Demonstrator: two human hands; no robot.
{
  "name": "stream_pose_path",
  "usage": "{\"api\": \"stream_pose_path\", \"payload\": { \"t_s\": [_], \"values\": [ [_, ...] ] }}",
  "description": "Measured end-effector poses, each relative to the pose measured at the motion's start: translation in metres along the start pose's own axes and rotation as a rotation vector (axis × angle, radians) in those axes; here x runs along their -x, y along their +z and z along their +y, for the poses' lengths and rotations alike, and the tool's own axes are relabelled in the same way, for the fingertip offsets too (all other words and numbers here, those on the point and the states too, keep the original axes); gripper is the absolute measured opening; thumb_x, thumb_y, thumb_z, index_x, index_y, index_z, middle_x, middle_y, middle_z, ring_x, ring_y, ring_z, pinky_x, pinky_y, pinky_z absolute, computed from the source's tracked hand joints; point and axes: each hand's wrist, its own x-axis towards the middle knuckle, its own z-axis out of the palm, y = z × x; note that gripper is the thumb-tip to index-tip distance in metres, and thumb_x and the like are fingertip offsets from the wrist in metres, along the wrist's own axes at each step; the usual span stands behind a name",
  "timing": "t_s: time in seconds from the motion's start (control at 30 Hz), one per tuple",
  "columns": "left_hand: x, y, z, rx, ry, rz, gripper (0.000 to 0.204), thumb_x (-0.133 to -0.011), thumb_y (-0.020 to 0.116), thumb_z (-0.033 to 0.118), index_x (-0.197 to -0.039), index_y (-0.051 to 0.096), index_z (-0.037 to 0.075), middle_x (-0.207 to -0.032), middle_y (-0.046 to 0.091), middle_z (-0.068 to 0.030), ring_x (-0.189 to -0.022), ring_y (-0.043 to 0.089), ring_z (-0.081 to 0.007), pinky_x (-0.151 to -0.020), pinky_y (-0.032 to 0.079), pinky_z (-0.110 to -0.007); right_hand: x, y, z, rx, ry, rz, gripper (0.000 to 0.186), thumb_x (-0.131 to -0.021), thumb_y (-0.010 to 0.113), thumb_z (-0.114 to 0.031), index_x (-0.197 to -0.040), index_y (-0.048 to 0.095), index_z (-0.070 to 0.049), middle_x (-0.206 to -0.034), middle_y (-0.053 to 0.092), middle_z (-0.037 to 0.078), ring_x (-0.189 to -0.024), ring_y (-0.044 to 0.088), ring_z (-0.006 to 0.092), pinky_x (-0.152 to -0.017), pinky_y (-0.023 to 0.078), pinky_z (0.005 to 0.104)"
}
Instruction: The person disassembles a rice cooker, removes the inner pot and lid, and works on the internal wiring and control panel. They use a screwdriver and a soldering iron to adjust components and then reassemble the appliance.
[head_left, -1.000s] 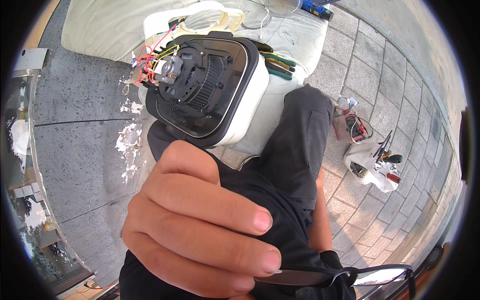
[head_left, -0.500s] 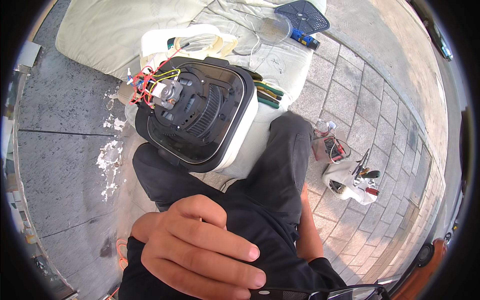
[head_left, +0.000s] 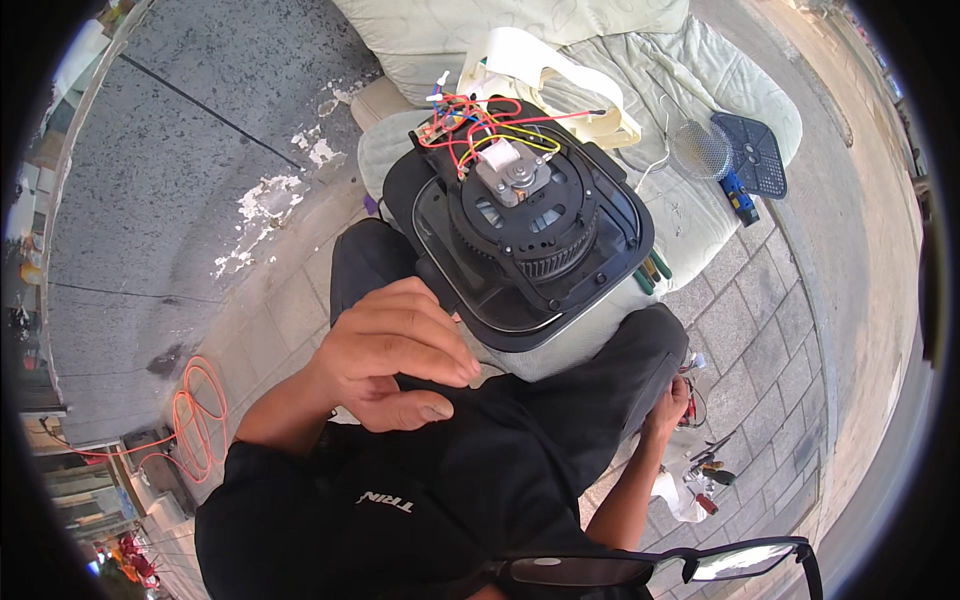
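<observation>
My left hand (head_left: 395, 355) hangs over my lap with fingers loosely curved, thumb apart, nothing visible in it. Just beyond it, a black appliance assembly (head_left: 613, 250) lies on the cushion, its underside hidden, with a round fan housing (head_left: 470, 225), a metal motor (head_left: 515, 178) and tangled red, yellow and blue wires (head_left: 470, 110) on top. My right hand (head_left: 672, 405) is low beside my right knee, fingers curled at a red-and-black item (head_left: 690, 412), partly hidden; what it grips is unclear. Black-framed glasses (head_left: 600, 568) show along the lower edge.
Pale quilted cushions (head_left: 390, 30) hold a white plastic frame (head_left: 500, 55), mesh disc (head_left: 700, 150), perforated plate (head_left: 760, 150), blue tool (head_left: 738, 195) and green-handled pliers (head_left: 655, 270). A tool bag (head_left: 680, 500) sits on right paving. An orange cable (head_left: 200, 410) lies left by a grey step (head_left: 170, 220).
The view has swung, shifting the appliance rightward in frame. My left hand has moved away from the camera and glasses toward the appliance, its fingers loosening. My right hand has come into sight.
</observation>
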Motion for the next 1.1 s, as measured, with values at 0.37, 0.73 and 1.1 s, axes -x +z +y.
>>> {"api": "stream_pose_path", "payload": {
  "t_s": [0.37,0.73,1.1],
  "values": [
    [0.172,-0.045,-0.069,-0.66,-0.583,0.356,0.023,-0.09,0.08,0.016,-0.111,0.077,0.007,-0.11,0.077,-0.0096,-0.111,0.069,-0.0271,-0.102,0.046,-0.042,0.029,0.015,-0.123,0.132,-0.154,0.078,0.047,-0.113,0.047,-0.033,-0.132,0.068,0.005,-0.121,0.073,0.013,-0.108,0.066,0.0224,-0.099,0.052,0.0368],
    [0.256,-0.054,-0.063,-0.867,-0.657,0.418,0.018,-0.084,0.083,0.017,-0.102,0.078,0.014,-0.104,0.078,0.0005,-0.116,0.069,-0.0211,-0.101,0.038,-0.042,0.042,0.078,-0.196,0.576,-0.656,0.146,0.057,-0.108,0.059,-0.046,-0.137,0.067,0.003,-0.121,0.072,0.022,-0.108,0.071,0.0318,-0.097,0.053,0.0457],
    [0.239,-0.022,-0.05,-0.379,-0.498,0.391,0.014,-0.091,0.079,0.021,-0.103,0.077,0.015,-0.112,0.075,0.0053,-0.132,0.063,-0.0168,-0.121,0.036,-0.046,0.036,0.106,-0.211,0.917,-0.691,-0.126,0.04,-0.1,0.068,-0.029,-0.127,0.072,0.001,-0.115,0.078,0.022,-0.106,0.073,0.0395,-0.093,0.054,0.0462]
  ]
}}
